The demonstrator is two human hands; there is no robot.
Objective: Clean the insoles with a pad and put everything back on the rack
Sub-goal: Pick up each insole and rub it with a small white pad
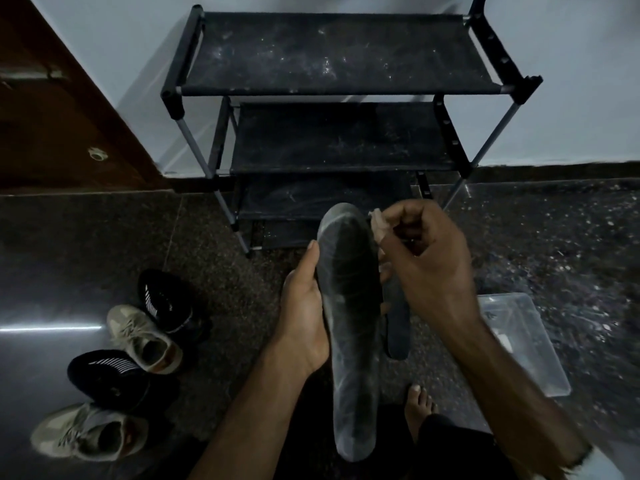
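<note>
So I've got the dark insole (349, 327) standing up lengthwise in front of me, toe end pointing away toward the rack (332, 109), heel end down near my lap. My left hand (304, 317) grips it along its left edge, thumb up the side and the other fingers wrapped behind where I can't see them. My right hand (426, 268) is curled up just right of the insole's toe end, pinching a small pale pad (377, 225) that sits right against the insole's right edge. There's a second dark insole (396, 323) partly hidden behind the first one, under my right hand; can't really tell what's holding it. My bare foot (419, 407) pokes out on the dark speckled floor (554, 237) below that. To the right on the floor is a clear plastic container (530, 344). Off to the left, well apart from my hands, four shoes sit in a loose row: two black sneakers (166, 303) with white stripes and two beige sneakers (145, 341). The rack stands farther off against the pale wall (571, 98), black fabric shelves looking dusty, with a brown door (52, 116) at far left.
</note>
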